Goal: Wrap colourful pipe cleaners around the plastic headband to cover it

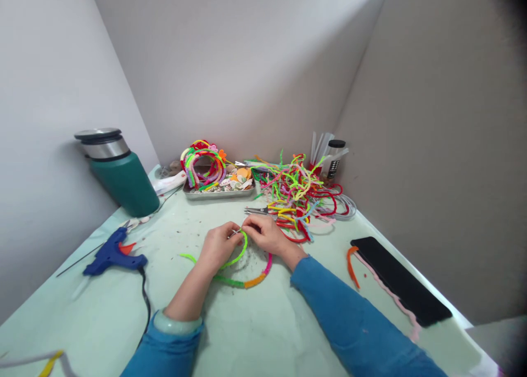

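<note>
A multicoloured fuzzy ring (255,281) of green, orange and pink sections curves over the table between my forearms. My left hand (221,246) is closed in a pinch near its upper end, where a thin whitish piece shows at the fingertips. Close beside it, my right hand (263,232) pinches the lime green fuzzy stem (244,245), which bends down and to the left behind my left hand. The fingertips of both hands nearly meet. A loose lime green end sticks out left of my left wrist. Just behind my right hand lie scissors (258,210).
A blue glue gun (113,256) with a black cord and a green bottle (127,174) stand left. A metal tray (218,195) and tangled fuzzy stems (296,182) lie behind. A black flat object (401,281) rests right.
</note>
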`<state>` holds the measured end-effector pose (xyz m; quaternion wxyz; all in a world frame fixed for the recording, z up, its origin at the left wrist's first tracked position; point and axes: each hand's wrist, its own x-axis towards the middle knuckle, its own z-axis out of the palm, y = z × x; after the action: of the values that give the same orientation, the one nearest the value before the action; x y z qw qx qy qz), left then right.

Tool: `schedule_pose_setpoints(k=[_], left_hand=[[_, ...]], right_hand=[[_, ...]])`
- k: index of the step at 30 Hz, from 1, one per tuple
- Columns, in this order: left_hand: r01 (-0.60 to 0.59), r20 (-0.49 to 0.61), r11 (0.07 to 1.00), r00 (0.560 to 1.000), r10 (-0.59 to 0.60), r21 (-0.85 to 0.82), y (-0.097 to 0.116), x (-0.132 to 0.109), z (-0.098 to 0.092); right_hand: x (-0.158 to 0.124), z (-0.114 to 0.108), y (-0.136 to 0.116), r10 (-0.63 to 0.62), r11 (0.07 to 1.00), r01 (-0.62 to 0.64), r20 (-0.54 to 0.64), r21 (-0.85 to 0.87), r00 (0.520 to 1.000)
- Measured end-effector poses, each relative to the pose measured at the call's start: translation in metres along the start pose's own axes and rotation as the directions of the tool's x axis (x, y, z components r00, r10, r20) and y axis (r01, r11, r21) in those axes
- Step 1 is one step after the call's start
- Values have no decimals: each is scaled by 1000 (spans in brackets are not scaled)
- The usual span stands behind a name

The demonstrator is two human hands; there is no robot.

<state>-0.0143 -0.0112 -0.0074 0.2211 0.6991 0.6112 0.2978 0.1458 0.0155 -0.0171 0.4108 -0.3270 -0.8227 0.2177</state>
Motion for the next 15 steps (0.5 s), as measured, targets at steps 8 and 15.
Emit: schedule_pose_setpoints(k=[8,15], left_hand=[[-15,56,999,998,17,-41,3,0,-3],[33,70,996,997,-27,-77,8,-3,-6]], right_hand=[[1,-1,2,7,1000,-7,-12,-12,1000],[-1,-1,1,1,1000,-1,26,-14,1000]])
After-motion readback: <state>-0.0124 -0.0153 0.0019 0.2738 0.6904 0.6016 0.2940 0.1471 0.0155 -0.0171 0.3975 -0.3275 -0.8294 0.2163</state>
